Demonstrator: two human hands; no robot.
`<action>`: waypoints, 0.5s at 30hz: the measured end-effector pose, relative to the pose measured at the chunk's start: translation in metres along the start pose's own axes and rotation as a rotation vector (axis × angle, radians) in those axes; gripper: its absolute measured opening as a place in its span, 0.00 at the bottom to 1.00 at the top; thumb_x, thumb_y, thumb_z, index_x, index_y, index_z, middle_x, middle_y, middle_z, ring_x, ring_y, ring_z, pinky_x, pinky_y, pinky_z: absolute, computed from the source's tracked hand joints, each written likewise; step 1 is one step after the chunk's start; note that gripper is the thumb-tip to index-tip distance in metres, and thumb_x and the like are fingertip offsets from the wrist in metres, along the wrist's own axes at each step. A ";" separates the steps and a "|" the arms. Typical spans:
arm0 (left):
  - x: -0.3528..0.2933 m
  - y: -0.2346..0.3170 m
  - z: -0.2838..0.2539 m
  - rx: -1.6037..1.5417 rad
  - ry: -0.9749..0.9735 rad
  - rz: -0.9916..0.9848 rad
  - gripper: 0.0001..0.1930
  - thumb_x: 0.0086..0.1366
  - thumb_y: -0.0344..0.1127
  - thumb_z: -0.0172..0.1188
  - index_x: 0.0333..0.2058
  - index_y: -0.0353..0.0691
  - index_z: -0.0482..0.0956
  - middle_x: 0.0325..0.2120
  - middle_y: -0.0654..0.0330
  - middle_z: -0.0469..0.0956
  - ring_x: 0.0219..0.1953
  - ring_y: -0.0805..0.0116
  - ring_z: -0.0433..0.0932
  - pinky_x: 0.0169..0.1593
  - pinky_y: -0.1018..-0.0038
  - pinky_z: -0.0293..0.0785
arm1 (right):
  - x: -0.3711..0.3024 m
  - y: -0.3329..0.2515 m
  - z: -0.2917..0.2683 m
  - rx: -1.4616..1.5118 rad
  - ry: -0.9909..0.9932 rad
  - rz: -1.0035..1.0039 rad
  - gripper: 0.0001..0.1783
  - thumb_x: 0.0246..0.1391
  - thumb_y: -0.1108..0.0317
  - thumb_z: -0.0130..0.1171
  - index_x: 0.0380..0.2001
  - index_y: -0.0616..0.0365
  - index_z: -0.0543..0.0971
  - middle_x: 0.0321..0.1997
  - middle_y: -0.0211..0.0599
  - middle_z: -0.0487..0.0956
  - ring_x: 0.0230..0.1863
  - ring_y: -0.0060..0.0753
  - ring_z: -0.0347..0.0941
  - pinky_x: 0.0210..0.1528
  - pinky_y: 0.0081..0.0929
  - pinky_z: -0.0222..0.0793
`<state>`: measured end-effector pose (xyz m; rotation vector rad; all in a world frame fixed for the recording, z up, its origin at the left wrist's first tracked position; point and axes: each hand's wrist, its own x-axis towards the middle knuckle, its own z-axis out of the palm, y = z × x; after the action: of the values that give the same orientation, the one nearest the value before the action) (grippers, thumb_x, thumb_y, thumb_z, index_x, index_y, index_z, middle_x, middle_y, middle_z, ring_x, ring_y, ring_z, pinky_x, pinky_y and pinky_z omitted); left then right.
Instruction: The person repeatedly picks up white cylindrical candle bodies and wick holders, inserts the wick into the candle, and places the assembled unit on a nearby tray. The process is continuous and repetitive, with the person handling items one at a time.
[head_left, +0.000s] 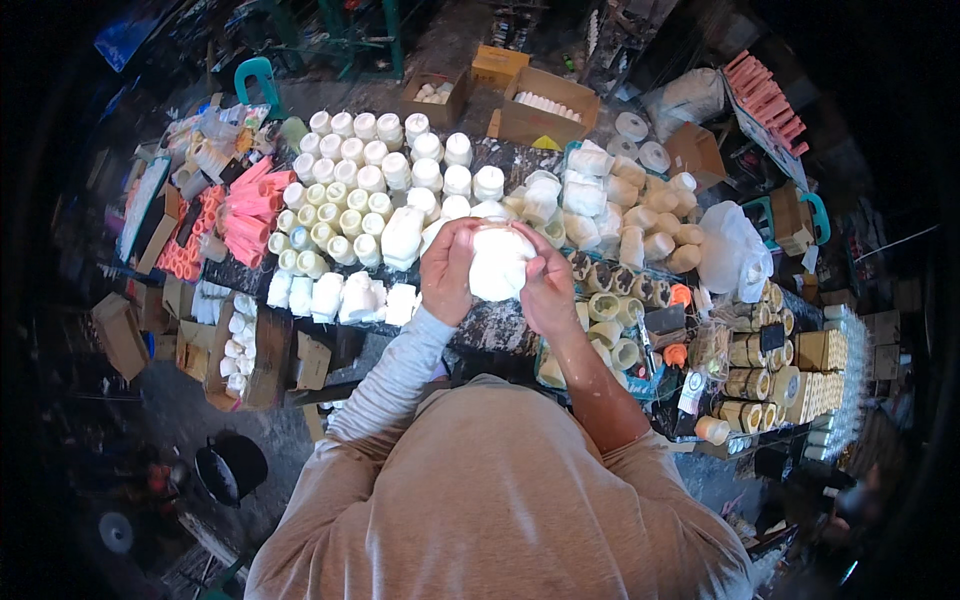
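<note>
Between my two hands, above the front of the table, is a thick white candle [500, 265], so bright that its surface detail is lost; it may be wrapped. My left hand [447, 275] grips its left side, fingers curled around the far edge. On the other side, my right hand [548, 290] closes on it with the thumb on its face. A large white candle [402, 238] stands just left of my left hand. Along the table's near edge runs a row of white wrapped candles [327, 297]. Beyond my hands stand rows of white pillar candles [427, 175].
Pink candles [247, 215] lie at the table's left. Right of my hands are pale cups [604, 307], stacked cream candles [660, 220] and a clear plastic bag [735, 250]. Bamboo-like cylinders [747, 383] fill the far right. Cardboard boxes [250, 365] stand at the lower left.
</note>
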<state>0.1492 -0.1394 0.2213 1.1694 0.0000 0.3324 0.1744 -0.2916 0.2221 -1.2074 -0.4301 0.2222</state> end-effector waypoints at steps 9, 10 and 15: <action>-0.001 0.020 -0.001 0.013 -0.075 0.064 0.26 0.74 0.52 0.55 0.46 0.28 0.81 0.45 0.49 0.81 0.48 0.62 0.79 0.53 0.69 0.74 | -0.011 -0.010 0.019 -0.239 0.201 -0.160 0.22 0.68 0.60 0.54 0.57 0.63 0.78 0.65 0.46 0.76 0.68 0.37 0.69 0.70 0.32 0.60; 0.001 0.021 -0.001 0.081 -0.049 0.121 0.26 0.74 0.52 0.56 0.45 0.28 0.82 0.45 0.48 0.81 0.48 0.61 0.79 0.53 0.68 0.74 | -0.011 -0.010 0.022 -0.232 0.222 -0.158 0.21 0.69 0.60 0.53 0.57 0.64 0.78 0.65 0.46 0.76 0.66 0.36 0.70 0.68 0.31 0.61; 0.004 0.027 -0.001 0.274 -0.017 0.240 0.23 0.73 0.49 0.58 0.41 0.27 0.84 0.43 0.44 0.82 0.48 0.57 0.79 0.55 0.66 0.73 | -0.008 -0.013 0.031 -0.085 0.325 -0.130 0.21 0.73 0.60 0.45 0.52 0.67 0.79 0.60 0.42 0.79 0.55 0.27 0.75 0.59 0.27 0.69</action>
<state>0.1458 -0.1282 0.2456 1.4474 -0.1141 0.5471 0.1536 -0.2730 0.2418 -1.2669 -0.2338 -0.1051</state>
